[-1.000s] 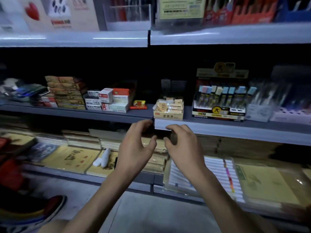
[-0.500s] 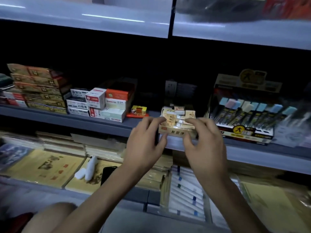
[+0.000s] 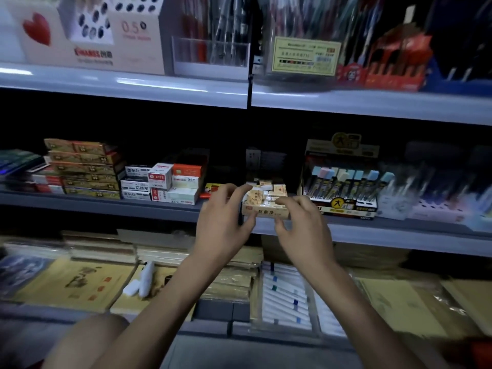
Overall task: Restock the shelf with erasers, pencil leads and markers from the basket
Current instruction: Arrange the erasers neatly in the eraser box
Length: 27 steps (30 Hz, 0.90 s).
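Observation:
A small tan eraser box [image 3: 269,212] full of wrapped erasers sits at the front of the middle shelf [image 3: 372,235]. My left hand [image 3: 223,219] grips the box's left end, thumb under the front and fingers curled over the top. My right hand [image 3: 300,225] holds its right end, fingers over the top edge and thumb at the front. To the right stands a display box of pencil leads [image 3: 343,190] with pastel caps. The basket is out of view.
Stacked small boxes [image 3: 162,185] and flat brown packs [image 3: 82,169] fill the middle shelf's left part. Pen displays [image 3: 213,46] line the top shelf. The lower shelf holds paper pads [image 3: 69,283], a white object [image 3: 141,283] and a marker set [image 3: 285,296]. My knee [image 3: 90,339] shows below.
Both hands rose from below the shelf edge to the eraser box and closed round its two ends. The camera moved closer and tilted up.

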Tool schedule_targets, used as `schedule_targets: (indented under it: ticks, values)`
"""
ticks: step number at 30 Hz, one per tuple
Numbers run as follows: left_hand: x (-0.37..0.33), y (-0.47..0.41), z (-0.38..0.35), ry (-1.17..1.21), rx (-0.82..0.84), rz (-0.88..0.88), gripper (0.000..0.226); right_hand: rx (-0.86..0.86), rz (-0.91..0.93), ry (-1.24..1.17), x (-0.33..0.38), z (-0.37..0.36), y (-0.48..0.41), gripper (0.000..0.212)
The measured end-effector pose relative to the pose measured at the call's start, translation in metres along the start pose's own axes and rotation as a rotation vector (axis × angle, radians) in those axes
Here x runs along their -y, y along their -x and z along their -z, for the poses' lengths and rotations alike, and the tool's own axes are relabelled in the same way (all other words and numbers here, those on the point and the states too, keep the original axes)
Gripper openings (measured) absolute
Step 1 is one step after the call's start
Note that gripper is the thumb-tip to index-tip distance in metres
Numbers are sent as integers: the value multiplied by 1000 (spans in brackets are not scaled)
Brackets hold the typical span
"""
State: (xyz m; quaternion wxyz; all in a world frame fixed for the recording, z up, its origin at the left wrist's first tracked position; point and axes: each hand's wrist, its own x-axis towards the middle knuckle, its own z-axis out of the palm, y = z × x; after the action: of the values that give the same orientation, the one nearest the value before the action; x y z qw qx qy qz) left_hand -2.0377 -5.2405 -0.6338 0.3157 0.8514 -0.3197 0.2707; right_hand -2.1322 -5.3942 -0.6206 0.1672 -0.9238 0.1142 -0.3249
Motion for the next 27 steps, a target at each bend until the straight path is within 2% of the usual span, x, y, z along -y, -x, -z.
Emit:
schedule_targets:
  ticks: [6,10,15,18,22,27]
  values:
    - [-10,7,9,-171,194,-62,74,100,-32,-190,-24,13,1,31]
    - [-8,0,-8,-274,264,-104,71,78,12,-90,-44,-13,0,36]
    - [10,2,-38,-262,220,-75,51,108,122,27,-42,-34,-14,45]
    - [20,-1,-50,-261,145,-107,40,96,154,48,-43,-42,-22,37]
    - [23,-11,-64,-191,38,-61,25,53,110,-26,-44,-51,-36,27]
    - [23,-20,-68,-77,22,0,12,24,154,-85,-47,-57,-44,15]
